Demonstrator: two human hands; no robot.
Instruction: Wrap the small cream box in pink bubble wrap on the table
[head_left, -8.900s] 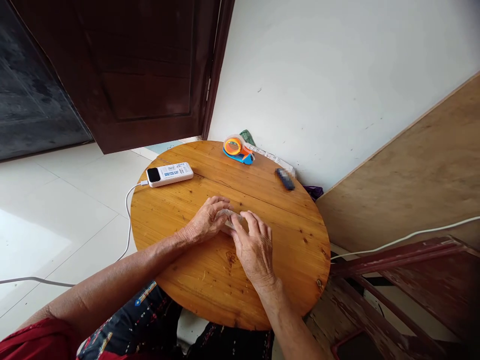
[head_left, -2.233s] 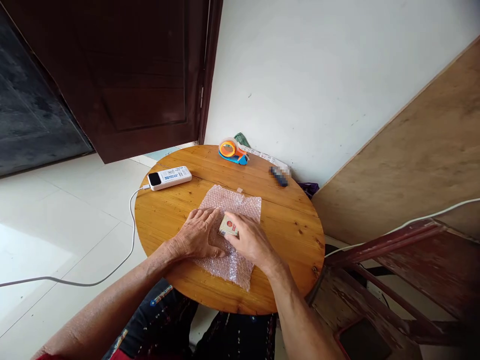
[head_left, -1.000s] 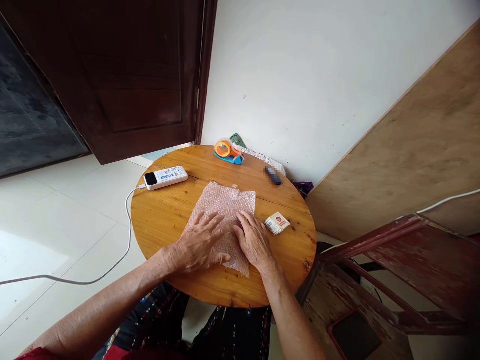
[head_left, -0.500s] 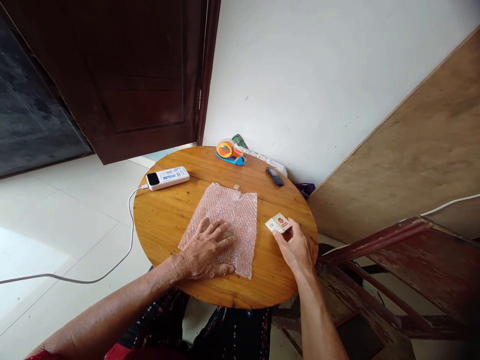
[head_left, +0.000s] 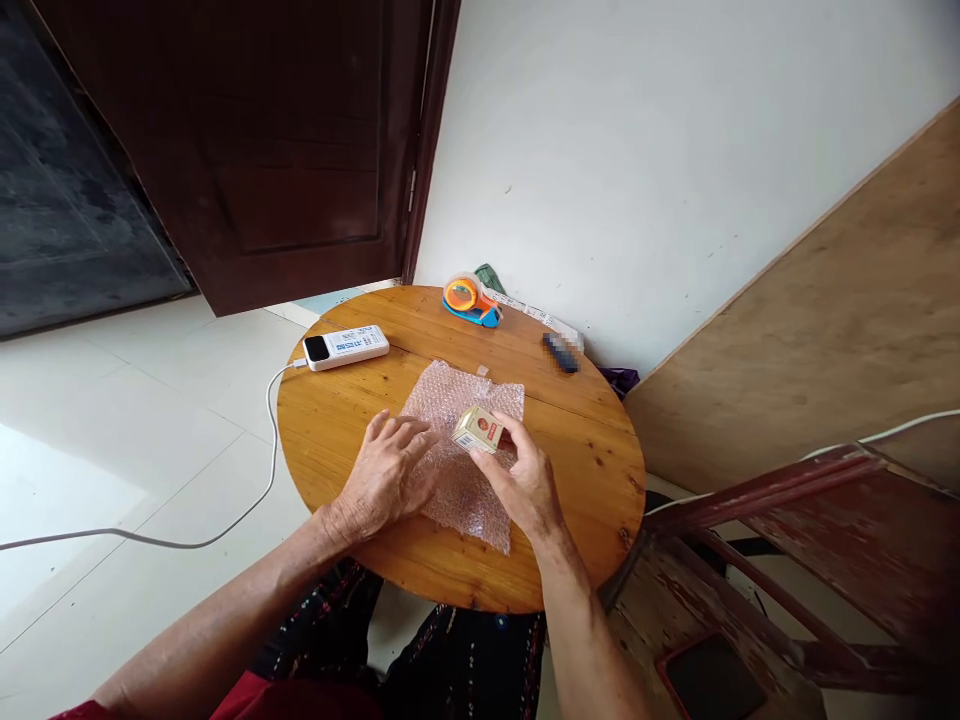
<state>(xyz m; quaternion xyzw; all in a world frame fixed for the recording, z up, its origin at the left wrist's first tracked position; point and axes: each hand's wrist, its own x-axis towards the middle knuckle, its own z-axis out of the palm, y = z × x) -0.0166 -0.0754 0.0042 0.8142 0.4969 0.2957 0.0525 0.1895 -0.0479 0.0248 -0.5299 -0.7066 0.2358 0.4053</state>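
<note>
Dark patterned trousers point(head_left: 465, 665) were seen below the near rim of a round, varnished, yellow-brown wooden tabletop point(head_left: 581, 490). A flat dark rectangular object with a red edge point(head_left: 712, 677) was placed at the near right, off the tabletop, beside worn dark-red wooden furniture point(head_left: 814, 545).

Left hand point(head_left: 384, 478): released, fingers spread, held at the left part of the bubble wrap; whether contact was made cannot be told. Right hand point(head_left: 529, 485): a small cream cardboard box with a red emblem and a barcode point(head_left: 480, 430) was grasped between thumb and fingers, tilted, above the middle of the wrap.

One sheet of clear, pinkish bubble wrap point(head_left: 480, 515) was laid flat on the tabletop, with a small translucent tab point(head_left: 482, 371) at its far edge.

Farther left, a white oblong device with a black display point(head_left: 349, 347) was joined to a white cable point(head_left: 274, 440). At the far right, a dark oblong object point(head_left: 560, 353), blurred by pixels, was set down. At the far rim, an orange and blue tape dispenser point(head_left: 472, 300) was stood.
</note>
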